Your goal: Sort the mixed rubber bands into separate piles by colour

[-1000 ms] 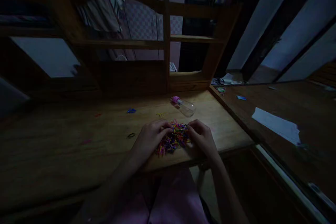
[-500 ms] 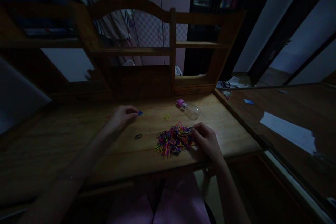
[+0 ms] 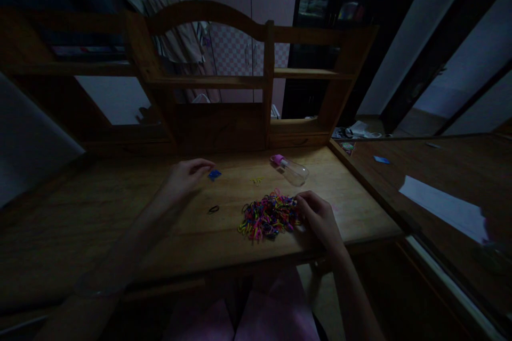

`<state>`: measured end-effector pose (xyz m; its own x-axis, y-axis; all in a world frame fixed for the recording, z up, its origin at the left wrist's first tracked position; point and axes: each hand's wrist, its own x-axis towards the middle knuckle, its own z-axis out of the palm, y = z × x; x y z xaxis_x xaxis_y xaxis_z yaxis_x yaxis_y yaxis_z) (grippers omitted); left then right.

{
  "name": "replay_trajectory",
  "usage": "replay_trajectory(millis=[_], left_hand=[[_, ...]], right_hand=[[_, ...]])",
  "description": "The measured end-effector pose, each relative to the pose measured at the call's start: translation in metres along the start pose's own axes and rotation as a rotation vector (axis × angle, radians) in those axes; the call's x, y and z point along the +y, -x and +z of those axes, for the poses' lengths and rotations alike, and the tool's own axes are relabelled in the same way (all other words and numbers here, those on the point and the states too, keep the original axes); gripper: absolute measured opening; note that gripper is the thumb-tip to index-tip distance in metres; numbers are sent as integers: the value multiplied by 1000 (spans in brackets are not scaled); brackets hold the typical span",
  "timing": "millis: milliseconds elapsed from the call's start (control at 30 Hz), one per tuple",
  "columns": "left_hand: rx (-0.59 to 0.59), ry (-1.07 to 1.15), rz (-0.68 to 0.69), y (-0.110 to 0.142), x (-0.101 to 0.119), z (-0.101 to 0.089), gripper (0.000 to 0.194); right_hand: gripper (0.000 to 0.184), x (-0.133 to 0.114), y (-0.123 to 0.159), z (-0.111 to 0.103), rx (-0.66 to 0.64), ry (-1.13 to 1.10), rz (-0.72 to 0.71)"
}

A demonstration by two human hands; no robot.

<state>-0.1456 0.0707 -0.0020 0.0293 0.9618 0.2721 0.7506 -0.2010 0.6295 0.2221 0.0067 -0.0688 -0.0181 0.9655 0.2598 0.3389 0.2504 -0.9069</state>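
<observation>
My left hand (image 3: 187, 175) is over the left side of the desk, its thumb and index finger slightly apart. Just beyond those fingertips lies a small cluster of blue rubber bands (image 3: 215, 175). At the right edge of a heaped pile of multicoloured rubber bands (image 3: 269, 217), my right hand (image 3: 319, 215) has its fingertips pinched together; what is between them is too small to make out. A dark rubber band (image 3: 213, 209) lies left of the pile, and a few yellow rubber bands (image 3: 256, 181) lie behind it.
A clear bottle with a pink cap (image 3: 294, 172) lies on its side behind the pile. The desk's wooden shelf frame (image 3: 220, 82) rises at the back. On a brown surface to the right are a white paper (image 3: 444, 206) and a blue card (image 3: 381, 160).
My left fingers have parted from the blue rubber bands, which now rest on the desk. My right hand stays at the pile's edge. The view has shifted slightly.
</observation>
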Motion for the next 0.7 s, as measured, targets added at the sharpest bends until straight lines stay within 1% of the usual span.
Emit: replay_trajectory(millis=[67,133,233,267,300,400,500,600,700], left_hand=[[-21,57,41,18,28,11,28],[-51,101,97,39,58,30,26],[-144,179,183,69,96,67,22],[-154,201,203,76,105,80,19],[-135,212,212,82,112,93,17],[-47,194,203,87,124,125,13],[-36,174,214,83,132,145,15],[-43,159,246,77,138,155,13],[-33,159,261,76,140,156,11]], right_hand=[[26,-1,0,0,0,0,-3],[27,-1,0,0,1,5,-5],[27,-2,0,1,7,5,-6],[27,-2,0,1,14,0,-6],[27,-3,0,1,23,-7,-9],[27,-7,1,0,30,-23,-33],[26,-12,2,-1,-5,-30,-70],[25,-15,3,-1,-26,-29,-85],[25,-17,4,-2,-22,-15,-88]])
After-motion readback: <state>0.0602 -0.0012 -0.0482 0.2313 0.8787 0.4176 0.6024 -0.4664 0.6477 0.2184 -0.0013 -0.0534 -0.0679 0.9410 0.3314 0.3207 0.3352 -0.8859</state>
